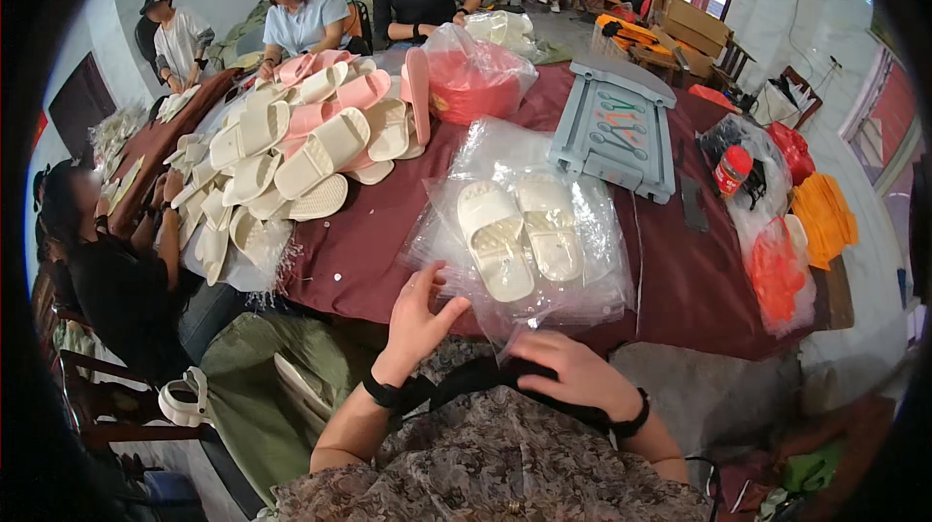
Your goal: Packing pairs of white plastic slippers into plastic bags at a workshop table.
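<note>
1. Item in hand: a pair of cream slippers (519,235) lies side by side on a stack of clear plastic bags (582,274), on the near part of the dark red table (680,269).
2. Key relation: the pair lies just far of both hands, slightly to the right of the left hand (419,313) and far-left of the right hand (573,371). The slippers' long axes run near to far, leaning a little left at the far end. The left hand is the nearer of the two; its fingertips stand close to the heel of the left slipper, apart from it.
3. Left hand: fingers spread and gently curled, open wide, holding nothing. Contact with the bag edge cannot be confirmed.
4. Right hand: palm down at the near table edge, fingers loosely together and pressed onto the near fringe of the plastic bags. Whether a sheet is pinched beneath cannot be told.
5. Surroundings: a heap of cream and pink slippers (301,148) lies far left; a red basin in plastic (471,80) stands beyond; a grey tool tray (616,129) sits far right. Other people sit along the left and far sides.
</note>
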`<action>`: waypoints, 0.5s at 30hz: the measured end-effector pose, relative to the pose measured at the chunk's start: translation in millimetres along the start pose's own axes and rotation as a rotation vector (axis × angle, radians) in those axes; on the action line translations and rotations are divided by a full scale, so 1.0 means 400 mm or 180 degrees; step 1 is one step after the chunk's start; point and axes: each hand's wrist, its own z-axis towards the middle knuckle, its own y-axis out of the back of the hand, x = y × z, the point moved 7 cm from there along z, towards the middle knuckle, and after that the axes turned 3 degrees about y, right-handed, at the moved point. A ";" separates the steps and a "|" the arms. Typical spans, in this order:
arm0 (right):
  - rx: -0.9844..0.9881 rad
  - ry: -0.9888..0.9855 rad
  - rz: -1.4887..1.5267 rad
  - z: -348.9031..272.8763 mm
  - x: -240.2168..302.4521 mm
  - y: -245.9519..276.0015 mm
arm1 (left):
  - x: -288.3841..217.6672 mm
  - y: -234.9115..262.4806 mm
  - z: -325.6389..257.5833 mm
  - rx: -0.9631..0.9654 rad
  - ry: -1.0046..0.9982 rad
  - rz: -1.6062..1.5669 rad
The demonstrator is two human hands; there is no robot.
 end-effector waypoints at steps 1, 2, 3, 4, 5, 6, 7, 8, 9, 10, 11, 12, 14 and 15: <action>0.0271 -0.0282 0.0796 -0.006 0.042 0.030 | 0.028 -0.012 -0.003 0.0112 0.0456 -0.0080; 0.0279 -0.0362 0.1343 -0.015 0.088 0.081 | 0.037 -0.021 -0.008 0.0100 0.0477 -0.0086; 0.0276 -0.0440 0.1882 -0.028 0.110 0.117 | 0.056 -0.044 -0.007 0.0263 0.0557 -0.0017; -0.0731 0.0099 0.1760 -0.045 0.101 0.182 | 0.078 -0.072 -0.003 0.0443 0.0624 0.0045; -0.1736 0.0645 0.1601 -0.081 0.096 0.240 | 0.090 -0.086 0.000 0.0453 0.0616 0.0041; -0.2528 0.0252 0.1403 -0.109 0.051 0.282 | 0.112 -0.114 -0.003 0.0731 0.0780 -0.0143; -0.3325 -0.0157 0.1178 -0.140 0.008 0.325 | 0.133 -0.144 -0.005 0.1022 0.0935 -0.0319; -0.3601 -0.0519 0.1198 -0.146 -0.043 0.352 | 0.145 -0.157 -0.010 0.1062 0.1038 -0.0694; -0.3865 -0.0886 0.1221 -0.155 -0.099 0.367 | 0.155 -0.154 -0.020 0.1064 0.1025 -0.0682; -0.3886 -0.0880 0.1219 -0.160 -0.151 0.366 | 0.154 -0.152 -0.027 0.1157 0.1118 -0.1097; -0.3579 -0.1194 0.0844 -0.155 -0.214 0.353 | 0.154 -0.148 -0.033 0.1250 0.1209 -0.1512; -0.3246 -0.1498 0.0482 -0.144 -0.271 0.331 | 0.156 -0.142 -0.037 0.1331 0.1310 -0.1928; -0.2639 -0.1579 0.0246 -0.132 -0.309 0.255 | 0.174 -0.103 -0.034 0.1259 0.1279 -0.1856; -0.2324 -0.1810 0.0335 -0.130 -0.325 0.212 | 0.182 -0.080 -0.032 0.1194 0.1244 -0.1788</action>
